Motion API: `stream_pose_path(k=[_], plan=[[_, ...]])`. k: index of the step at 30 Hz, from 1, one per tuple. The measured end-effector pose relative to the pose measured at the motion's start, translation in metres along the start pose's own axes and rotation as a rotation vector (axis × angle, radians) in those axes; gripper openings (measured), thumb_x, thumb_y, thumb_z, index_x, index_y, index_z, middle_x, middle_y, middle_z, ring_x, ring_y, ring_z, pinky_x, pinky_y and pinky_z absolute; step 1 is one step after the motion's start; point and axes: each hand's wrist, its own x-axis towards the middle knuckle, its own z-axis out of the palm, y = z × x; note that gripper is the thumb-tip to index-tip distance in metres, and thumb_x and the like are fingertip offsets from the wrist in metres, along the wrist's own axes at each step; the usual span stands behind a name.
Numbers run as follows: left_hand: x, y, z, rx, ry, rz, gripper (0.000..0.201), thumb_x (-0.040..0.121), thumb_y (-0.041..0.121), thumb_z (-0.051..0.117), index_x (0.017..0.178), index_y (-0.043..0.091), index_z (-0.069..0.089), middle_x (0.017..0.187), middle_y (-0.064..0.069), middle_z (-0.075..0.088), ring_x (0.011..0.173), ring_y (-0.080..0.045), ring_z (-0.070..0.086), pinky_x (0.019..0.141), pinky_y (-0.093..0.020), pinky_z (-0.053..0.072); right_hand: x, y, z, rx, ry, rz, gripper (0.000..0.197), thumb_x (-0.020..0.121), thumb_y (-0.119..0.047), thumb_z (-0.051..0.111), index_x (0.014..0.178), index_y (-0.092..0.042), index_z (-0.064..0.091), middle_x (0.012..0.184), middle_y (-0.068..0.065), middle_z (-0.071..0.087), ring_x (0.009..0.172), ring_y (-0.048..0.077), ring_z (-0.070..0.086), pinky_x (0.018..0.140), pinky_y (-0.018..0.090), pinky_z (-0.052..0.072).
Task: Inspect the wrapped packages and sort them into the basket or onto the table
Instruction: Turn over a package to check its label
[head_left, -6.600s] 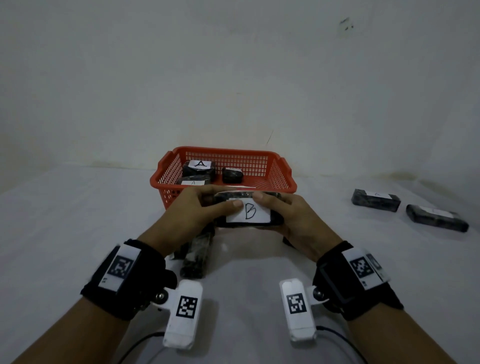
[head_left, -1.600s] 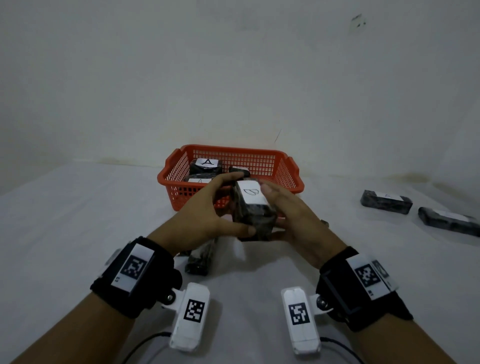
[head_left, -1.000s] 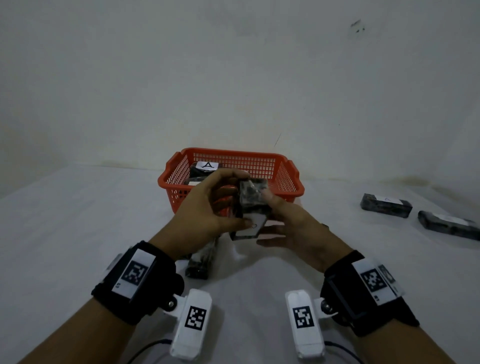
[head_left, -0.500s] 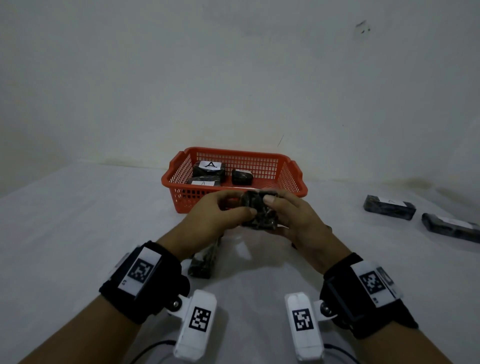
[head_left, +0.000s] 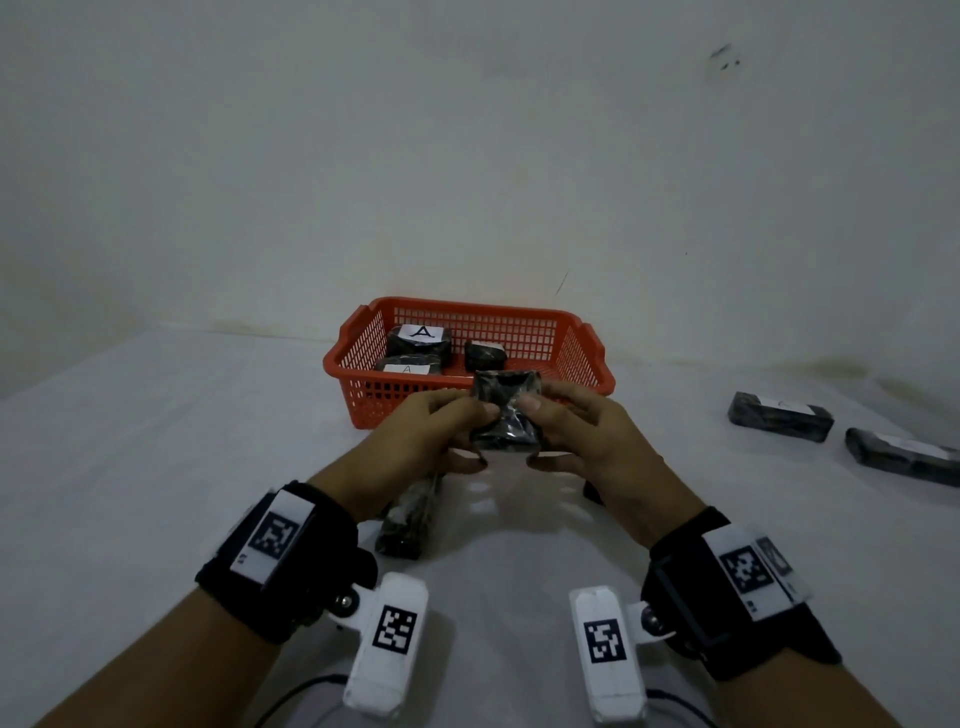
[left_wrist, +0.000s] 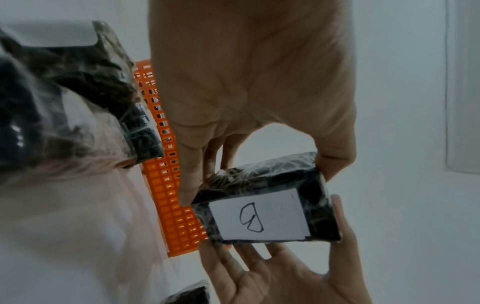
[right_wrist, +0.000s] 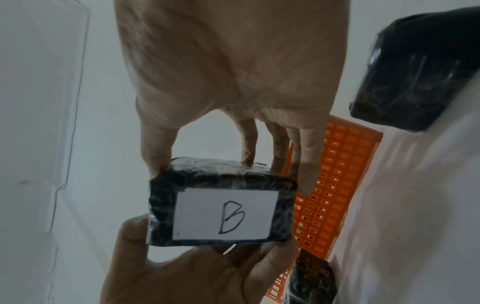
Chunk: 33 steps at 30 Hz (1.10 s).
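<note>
Both hands hold one dark, plastic-wrapped package (head_left: 506, 415) in the air, just in front of the red basket (head_left: 470, 304). My left hand (head_left: 457, 431) grips its left side and my right hand (head_left: 556, 426) grips its right side. From the head view only dark wrap shows. The package's (left_wrist: 259, 218) white label, marked B, faces down towards the wrist cameras. In the right wrist view the package (right_wrist: 221, 205) is pinched between thumb and fingers. Three wrapped packages lie in the basket; one label (head_left: 420, 332) reads A.
On the white table (head_left: 156, 467) a long wrapped package (head_left: 410, 514) lies under my left wrist. A dark bit of another (head_left: 592, 491) shows under the right hand. Two more packages (head_left: 779, 415) (head_left: 904, 457) lie at the right. A wall stands behind the basket.
The hands have turned the package over: its B label faced me, then rolled downwards, and now only the dark back faces up. The package stays in front of the basket.
</note>
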Motion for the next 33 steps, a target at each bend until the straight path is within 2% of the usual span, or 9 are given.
stream_pose_path(k=[5,8,11,13,17,20,25,30,33], plan=[[0.0,0.002,-0.002,-0.259,-0.016,-0.188,0.063,0.087,0.057,0.054,0.127,0.01,0.064,0.124,-0.027,0.069,0.116,-0.043,0.068,0.103,-0.05,0.055,-0.004,-0.004,-0.003,-0.028,-0.107,0.058,0.053,0.078,-0.052,0.07,0.128,-0.039,0.062,0.123,-0.005,0.073,0.11,0.013,0.072,0.097,0.041,0.058],[0.001,0.002,-0.004,-0.395,-0.053,-0.283,0.086,0.085,0.068,0.048,0.132,-0.003,0.059,0.125,-0.032,0.067,0.115,-0.047,0.068,0.096,-0.046,0.059,-0.003,-0.001,-0.005,-0.071,-0.092,0.046,0.049,0.088,-0.025,0.078,0.134,-0.033,0.062,0.127,-0.006,0.071,0.116,0.016,0.07,0.101,0.041,0.058],[0.002,0.003,-0.005,-0.403,-0.114,-0.352,0.09,0.091,0.075,0.036,0.134,-0.001,0.058,0.125,-0.031,0.068,0.116,-0.047,0.067,0.096,-0.047,0.057,-0.001,0.002,-0.008,-0.06,-0.019,0.015,0.042,0.089,-0.019,0.078,0.129,-0.026,0.068,0.123,0.0,0.075,0.114,0.018,0.072,0.098,0.036,0.06],[0.001,0.005,-0.004,-0.372,-0.077,-0.329,0.078,0.098,0.068,0.033,0.131,0.004,0.062,0.124,-0.028,0.07,0.116,-0.045,0.068,0.097,-0.048,0.055,0.0,0.001,-0.011,-0.001,-0.01,0.037,0.038,0.089,-0.017,0.077,0.126,-0.021,0.07,0.121,0.005,0.076,0.112,0.022,0.074,0.095,0.036,0.061],[0.004,0.004,0.004,-0.338,0.181,-0.05,0.03,0.108,0.026,0.042,0.123,0.017,0.067,0.115,-0.012,0.077,0.108,-0.03,0.075,0.092,-0.042,0.058,-0.001,-0.003,-0.021,0.116,0.004,0.117,0.029,0.092,-0.012,0.073,0.121,-0.016,0.072,0.12,0.014,0.076,0.11,0.033,0.074,0.093,0.047,0.062],[0.008,0.006,0.012,-0.27,0.233,0.045,0.02,0.105,0.029,0.051,0.11,0.022,0.069,0.106,-0.005,0.08,0.103,-0.024,0.077,0.089,-0.039,0.061,-0.001,-0.004,-0.026,0.135,0.016,0.136,0.031,0.093,-0.013,0.072,0.123,-0.009,0.072,0.12,0.016,0.076,0.111,0.035,0.073,0.093,0.048,0.062],[0.015,0.008,0.023,-0.054,0.204,0.03,0.04,0.093,0.038,0.067,0.121,0.009,0.071,0.111,-0.005,0.079,0.104,-0.02,0.076,0.094,-0.035,0.06,-0.004,-0.01,-0.047,0.2,0.098,0.204,0.026,0.09,-0.019,0.074,0.109,-0.002,0.076,0.107,0.014,0.08,0.091,0.025,0.077,0.088,0.036,0.064],[0.042,0.033,0.059,-0.086,0.065,-0.002,0.033,0.098,0.031,0.066,0.115,0.004,0.073,0.106,-0.01,0.08,0.098,-0.026,0.078,0.088,-0.036,0.063,-0.017,-0.028,-0.098,0.243,0.183,0.268,0.032,0.089,-0.026,0.073,0.11,-0.002,0.076,0.102,0.015,0.079,0.087,0.025,0.076,0.083,0.035,0.066],[0.075,0.039,0.093,-0.017,0.017,-0.047,0.034,0.095,0.035,0.07,0.099,0.002,0.075,0.087,-0.004,0.08,0.081,-0.021,0.078,0.081,-0.035,0.062,-0.026,-0.038,-0.14,0.216,0.26,0.295,0.041,0.082,-0.03,0.077,0.114,-0.004,0.075,0.1,0.013,0.076,0.085,0.024,0.074,0.078,0.035,0.066]])
